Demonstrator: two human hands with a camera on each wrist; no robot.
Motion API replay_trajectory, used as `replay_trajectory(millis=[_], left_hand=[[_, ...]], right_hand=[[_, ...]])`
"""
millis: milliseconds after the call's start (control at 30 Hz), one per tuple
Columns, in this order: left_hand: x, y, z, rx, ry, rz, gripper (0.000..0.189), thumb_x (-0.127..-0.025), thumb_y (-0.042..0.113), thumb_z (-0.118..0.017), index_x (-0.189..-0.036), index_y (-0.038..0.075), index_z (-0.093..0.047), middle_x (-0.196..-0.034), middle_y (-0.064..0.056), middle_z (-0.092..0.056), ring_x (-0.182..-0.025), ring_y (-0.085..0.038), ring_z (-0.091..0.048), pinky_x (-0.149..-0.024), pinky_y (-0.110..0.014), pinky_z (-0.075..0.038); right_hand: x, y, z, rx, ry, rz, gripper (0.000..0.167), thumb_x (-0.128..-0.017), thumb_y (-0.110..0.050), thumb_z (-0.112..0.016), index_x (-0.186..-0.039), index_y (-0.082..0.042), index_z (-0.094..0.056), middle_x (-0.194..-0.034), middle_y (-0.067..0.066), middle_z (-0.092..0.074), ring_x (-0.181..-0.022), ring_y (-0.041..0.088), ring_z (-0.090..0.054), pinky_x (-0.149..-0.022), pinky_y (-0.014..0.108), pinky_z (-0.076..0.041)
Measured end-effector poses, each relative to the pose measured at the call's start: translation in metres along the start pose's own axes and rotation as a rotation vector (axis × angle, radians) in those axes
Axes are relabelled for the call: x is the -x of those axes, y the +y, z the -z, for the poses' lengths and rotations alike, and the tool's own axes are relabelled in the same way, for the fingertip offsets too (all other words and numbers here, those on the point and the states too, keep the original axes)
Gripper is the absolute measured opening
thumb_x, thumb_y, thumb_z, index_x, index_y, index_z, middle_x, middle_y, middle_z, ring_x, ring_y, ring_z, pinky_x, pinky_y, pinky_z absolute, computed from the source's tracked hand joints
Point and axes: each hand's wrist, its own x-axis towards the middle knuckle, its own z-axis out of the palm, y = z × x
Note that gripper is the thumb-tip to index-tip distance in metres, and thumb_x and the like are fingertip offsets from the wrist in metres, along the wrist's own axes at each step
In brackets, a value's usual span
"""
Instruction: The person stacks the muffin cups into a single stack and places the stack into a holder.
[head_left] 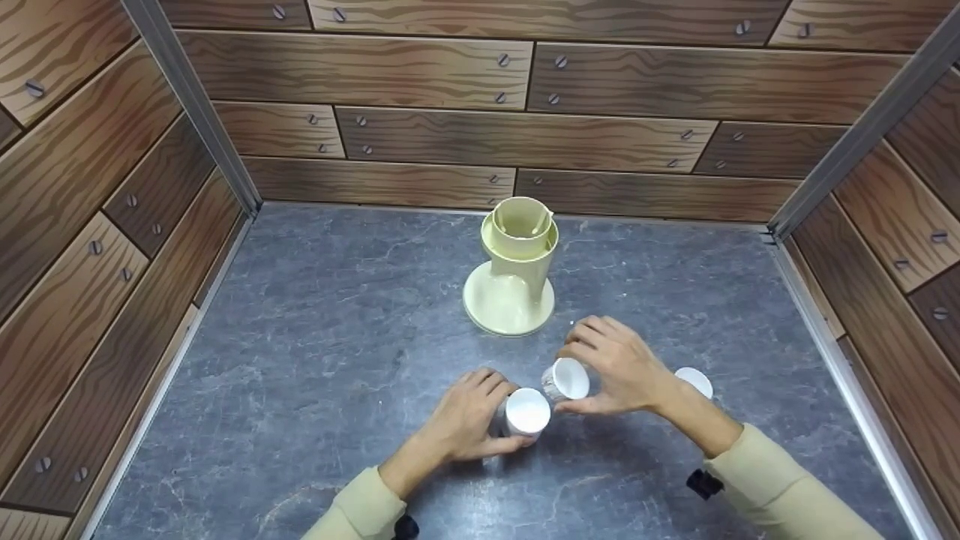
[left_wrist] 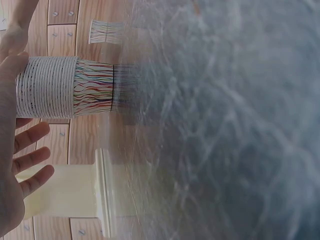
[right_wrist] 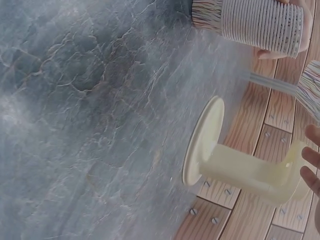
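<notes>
Your white cup stack, ribbed with rims above multicoloured wavy lines, stands on the grey marbled table within plank walls. Its long axis is vertical, mouth up, your left fingers clamped round it. Your right fingers pinch a matching cup, tilted, base toward the stack.

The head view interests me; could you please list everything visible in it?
cup stack: 1, white, patterned outside, in the left hand
held cup: 1, white, patterned outside, in the right hand
third cup: 1, white, on the table, right
stand: 1, pale yellow, beyond the cups
table: 1, blue-grey, marbled, underneath
walls: 3, brown plank-print, back and sides
metal strips: several, grey, along wall edges
sleeves: 2, pale yellow, front edge
wrist pieces: 2, black, at the sleeves
left hand: 1, bare, low centre
right hand: 1, bare, right of centre
</notes>
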Motion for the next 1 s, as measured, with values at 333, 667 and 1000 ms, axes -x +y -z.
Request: replay_trajectory(millis=[333,667,1000], left_hand=[[-0.001,0.001,-0.001,-0.004,0.012,-0.007,0.063,-0.084,0.071,-0.073,-0.12,0.02,-0.068,-0.109,0.004,-0.07,-0.106,-0.014,-0.065,-0.091,-0.03,-0.057],[0.0,0.0,0.0,-0.031,0.0,-0.013,0.064,-0.085,0.071,-0.071,-0.121,0.019,-0.067,-0.111,0.003,-0.07,-0.107,-0.014,-0.064,-0.094,-0.03,-0.057],[0.001,0.001,-0.001,-0.01,0.019,-0.001,0.064,-0.084,0.071,-0.073,-0.12,0.019,-0.067,-0.11,0.004,-0.069,-0.107,-0.014,-0.064,-0.092,-0.03,-0.057]], right_hand=[[-0.009,-0.009,-0.004,-0.054,0.06,0.044,0.064,-0.073,-0.071,-0.082,-0.102,-0.015,-0.072,-0.097,0.0,-0.067,-0.09,0.017,-0.06,-0.077,0.033,-0.052],[-0.017,-0.018,-0.006,-0.057,-0.009,0.07,0.065,-0.072,-0.072,-0.082,-0.104,-0.017,-0.072,-0.099,-0.001,-0.068,-0.095,0.018,-0.062,-0.081,0.035,-0.053],[-0.021,-0.022,-0.01,-0.01,-0.065,0.096,0.067,-0.071,-0.077,-0.079,-0.103,-0.019,-0.071,-0.101,-0.002,-0.067,-0.095,0.017,-0.061,-0.08,0.033,-0.051]])
